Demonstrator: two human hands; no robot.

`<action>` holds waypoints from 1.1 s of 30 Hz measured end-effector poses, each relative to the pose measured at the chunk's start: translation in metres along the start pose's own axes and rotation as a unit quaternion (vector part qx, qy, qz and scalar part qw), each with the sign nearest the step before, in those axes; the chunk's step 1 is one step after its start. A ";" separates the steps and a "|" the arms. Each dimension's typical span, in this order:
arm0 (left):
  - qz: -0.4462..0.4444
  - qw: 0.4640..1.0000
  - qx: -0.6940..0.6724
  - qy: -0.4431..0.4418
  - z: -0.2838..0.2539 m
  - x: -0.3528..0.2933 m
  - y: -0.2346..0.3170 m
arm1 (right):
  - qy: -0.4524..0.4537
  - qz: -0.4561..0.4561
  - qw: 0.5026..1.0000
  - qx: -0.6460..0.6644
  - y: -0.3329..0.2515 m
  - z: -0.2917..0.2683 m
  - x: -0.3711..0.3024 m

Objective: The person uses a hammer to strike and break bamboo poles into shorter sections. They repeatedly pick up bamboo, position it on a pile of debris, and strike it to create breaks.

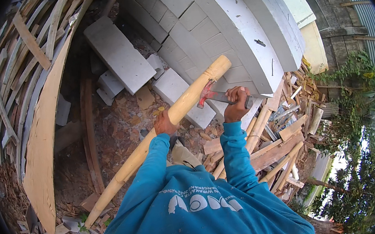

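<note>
Holding bamboo pole (190,96) under curled left hand (165,123), hammer (216,96) inside closed right hand (237,103), head near pole's upper end.

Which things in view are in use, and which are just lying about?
In use:
- bamboo pole, in the left hand
- hammer, in the right hand

Lying about:
- pale blocks
- large wooden sheet
- scrap wood at right

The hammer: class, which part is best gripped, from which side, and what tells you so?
Grip the hammer by the outer end of its dark handle, from the right, as the right hand does. The handle is long and slim and points right, while the red head lies beside the bamboo pole, likely leaving less finger room there.
</note>
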State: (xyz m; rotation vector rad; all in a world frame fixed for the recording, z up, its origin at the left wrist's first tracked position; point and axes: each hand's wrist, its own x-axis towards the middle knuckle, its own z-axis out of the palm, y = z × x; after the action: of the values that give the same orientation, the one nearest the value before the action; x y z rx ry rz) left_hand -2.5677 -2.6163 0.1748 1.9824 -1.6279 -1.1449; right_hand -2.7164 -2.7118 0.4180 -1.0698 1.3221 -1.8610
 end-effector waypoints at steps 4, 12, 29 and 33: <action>0.006 1.000 0.002 0.007 0.001 0.008 -0.008 | -0.028 0.003 0.999 -0.023 -0.004 -0.003 -0.004; 0.024 0.999 -0.018 0.040 0.003 0.008 -0.019 | 0.012 0.062 0.998 0.017 -0.010 -0.003 0.020; -0.117 0.992 -0.014 0.045 -0.003 0.131 -0.074 | -0.158 0.079 0.984 0.028 -0.173 0.010 0.075; -0.007 0.978 0.024 0.205 -0.012 0.159 -0.036 | -0.206 0.045 0.977 -0.017 -0.241 -0.066 0.079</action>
State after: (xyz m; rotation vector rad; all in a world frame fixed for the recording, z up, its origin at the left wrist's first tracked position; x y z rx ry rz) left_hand -2.5309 -2.7567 0.0988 2.0904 -1.4352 -0.6454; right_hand -2.8185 -2.6718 0.6564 -1.3069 1.1391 -1.4542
